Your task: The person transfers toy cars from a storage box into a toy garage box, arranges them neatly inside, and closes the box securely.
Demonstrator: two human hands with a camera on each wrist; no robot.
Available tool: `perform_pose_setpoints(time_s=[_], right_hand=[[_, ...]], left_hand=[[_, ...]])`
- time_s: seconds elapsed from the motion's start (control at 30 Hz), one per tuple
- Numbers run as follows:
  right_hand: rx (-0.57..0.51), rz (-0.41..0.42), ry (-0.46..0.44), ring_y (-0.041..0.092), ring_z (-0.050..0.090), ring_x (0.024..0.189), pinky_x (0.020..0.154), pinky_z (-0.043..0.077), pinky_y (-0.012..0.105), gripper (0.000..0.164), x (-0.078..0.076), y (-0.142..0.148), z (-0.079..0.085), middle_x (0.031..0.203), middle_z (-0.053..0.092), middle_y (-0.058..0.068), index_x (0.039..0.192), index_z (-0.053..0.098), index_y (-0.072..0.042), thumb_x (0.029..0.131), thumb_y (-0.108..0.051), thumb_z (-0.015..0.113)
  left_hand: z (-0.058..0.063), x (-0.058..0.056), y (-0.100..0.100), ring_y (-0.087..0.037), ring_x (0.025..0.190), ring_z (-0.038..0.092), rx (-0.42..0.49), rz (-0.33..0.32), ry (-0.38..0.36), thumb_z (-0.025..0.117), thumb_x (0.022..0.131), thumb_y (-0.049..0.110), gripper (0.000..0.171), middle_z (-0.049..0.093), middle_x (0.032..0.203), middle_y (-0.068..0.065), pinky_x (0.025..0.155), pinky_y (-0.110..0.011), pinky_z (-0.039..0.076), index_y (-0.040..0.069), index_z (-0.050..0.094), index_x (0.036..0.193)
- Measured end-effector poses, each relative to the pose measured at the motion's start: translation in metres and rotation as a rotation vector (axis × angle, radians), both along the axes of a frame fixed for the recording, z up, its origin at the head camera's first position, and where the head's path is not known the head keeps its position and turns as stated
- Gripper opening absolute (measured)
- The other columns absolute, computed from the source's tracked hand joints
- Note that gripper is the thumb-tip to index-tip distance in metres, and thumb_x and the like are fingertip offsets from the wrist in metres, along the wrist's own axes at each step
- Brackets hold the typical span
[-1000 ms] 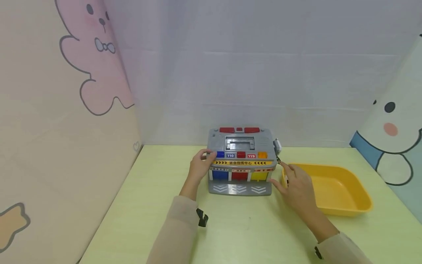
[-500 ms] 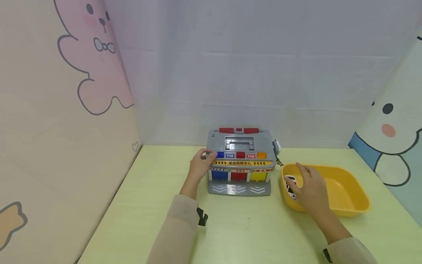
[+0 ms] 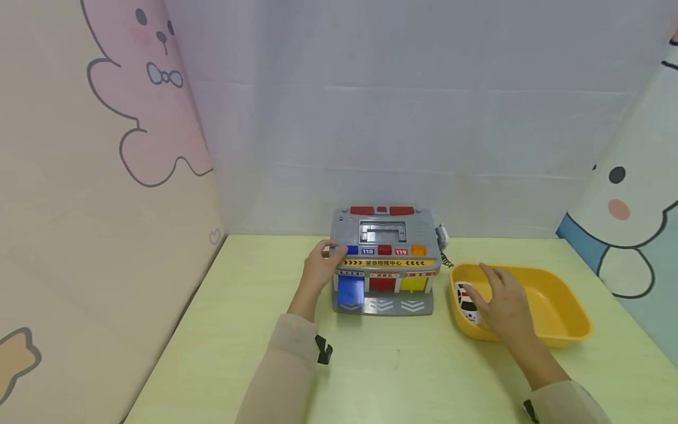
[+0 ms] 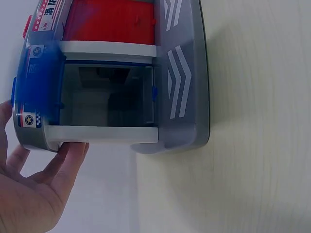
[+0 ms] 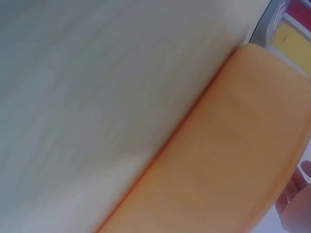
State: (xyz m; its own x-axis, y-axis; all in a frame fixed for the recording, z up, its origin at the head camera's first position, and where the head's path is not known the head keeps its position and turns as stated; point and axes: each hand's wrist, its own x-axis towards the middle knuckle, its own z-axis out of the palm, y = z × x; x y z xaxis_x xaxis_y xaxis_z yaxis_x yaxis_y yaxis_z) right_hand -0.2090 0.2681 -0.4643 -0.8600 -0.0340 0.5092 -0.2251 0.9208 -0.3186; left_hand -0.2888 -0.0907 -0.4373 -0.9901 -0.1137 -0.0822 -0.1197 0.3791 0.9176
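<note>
A grey toy garage (image 3: 382, 277) stands on the table with blue, red and yellow doors along its front. At its left end my left hand (image 3: 318, 268) grips the corner, thumb on the blue button (image 3: 351, 250). The blue door (image 3: 351, 291) is swung up and blurred in the left wrist view, showing the hollow bay (image 4: 104, 94) behind it. In the yellow basin (image 3: 569, 312) lies a white toy car (image 3: 467, 303) with dark windows, against the left wall. Over the basin my right hand (image 3: 505, 303) is spread, thumb near the car; contact cannot be made out.
A white handset (image 3: 442, 234) with a dark coiled cord (image 3: 446, 259) is on the garage's right side, close to the basin's back corner. Printed curtains stand at the back and both sides of the pale green table (image 3: 392, 377).
The right hand has moved right, from beside the garage to above the basin, bringing the car into view. The blue door has swung outward. My left hand stays on the corner.
</note>
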Motion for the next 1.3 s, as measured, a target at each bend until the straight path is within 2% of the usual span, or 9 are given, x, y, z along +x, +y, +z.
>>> perform_pose_setpoints(time_s=[0.17,0.4,0.53,0.7,0.87,1.1,1.3], right_hand=[[0.020,0.031,-0.003,0.051,0.048,0.104,0.091,0.038,0.065,0.057,-0.001,0.003,0.000,0.115,0.052,0.034,0.129,0.051,0.007,0.085,-0.020,0.075],[0.023,0.030,-0.089,0.051,0.045,0.107,0.093,0.036,0.065,0.056,-0.001,0.003,0.001,0.119,0.048,0.034,0.131,0.049,0.007,0.090,-0.025,0.071],[0.014,0.059,-0.095,0.051,0.048,0.104,0.090,0.038,0.064,0.056,-0.001,0.004,0.002,0.115,0.050,0.034,0.130,0.050,0.007,0.089,-0.023,0.072],[0.019,0.082,-0.164,0.050,0.047,0.104,0.089,0.040,0.064,0.057,0.000,0.006,0.003,0.117,0.048,0.034,0.133,0.048,0.008,0.092,-0.024,0.069],[0.027,0.093,-0.251,0.050,0.045,0.108,0.091,0.040,0.064,0.059,-0.001,0.007,0.004,0.121,0.046,0.034,0.135,0.045,0.009,0.094,-0.028,0.066],[0.040,0.119,-0.310,0.050,0.045,0.110,0.093,0.039,0.063,0.059,-0.004,0.010,0.003,0.123,0.046,0.034,0.136,0.044,0.009,0.097,-0.030,0.063],[0.036,0.136,-0.368,0.049,0.046,0.109,0.093,0.039,0.063,0.060,-0.006,0.012,0.001,0.123,0.047,0.032,0.137,0.044,0.007,0.097,-0.033,0.061]], left_hand=[[0.001,0.001,0.000,-0.036,0.116,0.055,-0.010,-0.009,0.002,0.063,0.092,0.049,0.042,0.056,0.131,-0.016,0.092,-0.053,0.048,0.019,0.059,0.120],[0.001,0.002,-0.003,-0.036,0.121,0.052,0.006,-0.018,-0.010,0.062,0.092,0.049,0.044,0.054,0.135,-0.016,0.094,-0.054,0.046,0.018,0.058,0.123],[0.001,0.002,-0.005,-0.037,0.122,0.050,0.035,-0.021,-0.021,0.063,0.092,0.050,0.046,0.053,0.136,-0.017,0.095,-0.055,0.045,0.018,0.058,0.123],[0.000,0.003,-0.007,-0.035,0.123,0.051,0.088,-0.039,-0.023,0.062,0.092,0.051,0.048,0.051,0.139,-0.017,0.095,-0.050,0.047,0.018,0.058,0.127],[-0.003,0.005,-0.009,-0.033,0.119,0.054,0.137,-0.062,0.008,0.062,0.093,0.048,0.048,0.052,0.136,-0.016,0.092,-0.044,0.051,0.018,0.057,0.130],[-0.010,0.004,-0.012,-0.031,0.120,0.054,0.140,-0.086,0.019,0.059,0.093,0.052,0.051,0.050,0.139,-0.015,0.093,-0.042,0.050,0.021,0.056,0.134],[-0.013,0.003,-0.015,-0.028,0.119,0.056,0.146,-0.101,0.020,0.057,0.097,0.046,0.045,0.051,0.139,-0.012,0.092,-0.039,0.051,0.023,0.056,0.135]])
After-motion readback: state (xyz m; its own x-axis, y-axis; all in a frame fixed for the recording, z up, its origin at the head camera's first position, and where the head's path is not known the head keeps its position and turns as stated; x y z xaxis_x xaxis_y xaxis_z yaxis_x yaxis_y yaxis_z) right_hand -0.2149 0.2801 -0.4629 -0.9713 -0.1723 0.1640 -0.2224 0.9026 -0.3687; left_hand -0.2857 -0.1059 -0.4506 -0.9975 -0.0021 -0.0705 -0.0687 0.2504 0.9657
